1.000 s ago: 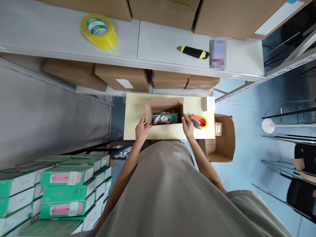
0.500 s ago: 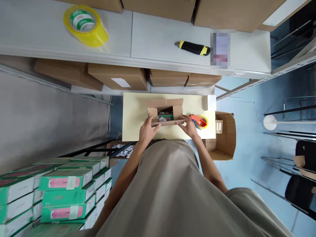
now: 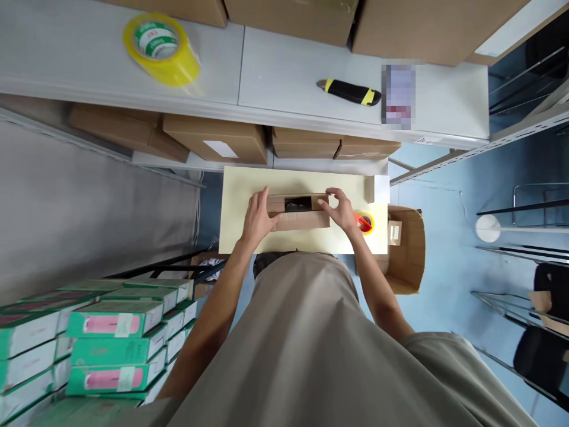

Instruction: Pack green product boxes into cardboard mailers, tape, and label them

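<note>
A small cardboard box (image 3: 299,218) stands on a pale yellow table (image 3: 240,196) below me. Its flaps are folded nearly over the top, leaving a narrow dark gap in the middle. My left hand (image 3: 258,216) lies flat on the box's left end, fingers stretched over the flap. My right hand (image 3: 340,209) presses on the right end, fingers curled over the far flap's edge. A tape dispenser (image 3: 364,222) with an orange handle and yellow roll lies just right of my right hand.
A yellow tape roll (image 3: 160,48) and a black-and-yellow cutter (image 3: 349,92) lie on the grey shelf (image 3: 284,77) above. Brown cartons sit under it. Green-and-pink boxes (image 3: 111,326) are stacked at lower left. An open carton (image 3: 406,249) stands right of the table.
The box was open with a green packet showing; the flaps have been folded inward and down. Both hands moved from the near edge up onto the box's top.
</note>
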{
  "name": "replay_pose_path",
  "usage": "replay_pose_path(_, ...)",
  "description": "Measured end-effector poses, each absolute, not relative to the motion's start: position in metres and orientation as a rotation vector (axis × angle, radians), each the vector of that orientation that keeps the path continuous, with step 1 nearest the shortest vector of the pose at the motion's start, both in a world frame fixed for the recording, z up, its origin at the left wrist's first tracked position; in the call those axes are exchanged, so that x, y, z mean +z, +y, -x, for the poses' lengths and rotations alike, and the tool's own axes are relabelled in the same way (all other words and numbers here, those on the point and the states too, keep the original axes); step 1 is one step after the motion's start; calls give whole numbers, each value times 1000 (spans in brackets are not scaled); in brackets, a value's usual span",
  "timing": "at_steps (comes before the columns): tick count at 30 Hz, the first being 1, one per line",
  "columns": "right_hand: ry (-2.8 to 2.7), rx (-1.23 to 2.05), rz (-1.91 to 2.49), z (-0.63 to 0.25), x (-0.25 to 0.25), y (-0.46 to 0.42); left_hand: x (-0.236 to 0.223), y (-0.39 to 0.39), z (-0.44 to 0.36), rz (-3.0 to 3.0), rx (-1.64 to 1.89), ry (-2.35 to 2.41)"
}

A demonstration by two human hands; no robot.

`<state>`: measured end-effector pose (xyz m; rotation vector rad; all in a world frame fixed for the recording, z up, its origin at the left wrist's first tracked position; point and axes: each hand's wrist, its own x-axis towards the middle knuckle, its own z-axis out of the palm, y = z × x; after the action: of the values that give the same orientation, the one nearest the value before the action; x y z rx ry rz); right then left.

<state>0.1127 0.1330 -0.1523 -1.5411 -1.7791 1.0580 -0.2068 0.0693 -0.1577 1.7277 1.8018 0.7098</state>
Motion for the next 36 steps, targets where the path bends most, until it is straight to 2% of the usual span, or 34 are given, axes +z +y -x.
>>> replay_pose_path(4, -1812, 1051, 1652, -118, -160, 115, -167, 47, 202, -1630, 735, 1830)
replay_pose_path(8, -1609, 1212, 1718, -110, -174, 104, -176, 48, 194, -1297, 892, 1953)
replay_pose_path(11, -1513, 1215, 1746, -103, -175, 99, -177, 54, 194, -1110, 898, 1986)
replay_pose_path(26, -1763, 1159, 1738, -128, -175, 82, -178, 30, 181, -1105, 839, 1947)
replay_pose_path(30, -1764, 998, 1770, -159, -184, 63, -176, 25, 187, -1117, 853, 1913)
replay_pose_path(36, -1790, 743, 2227, -210, -217, 38, -165, 20, 181, -1310, 849, 1948)
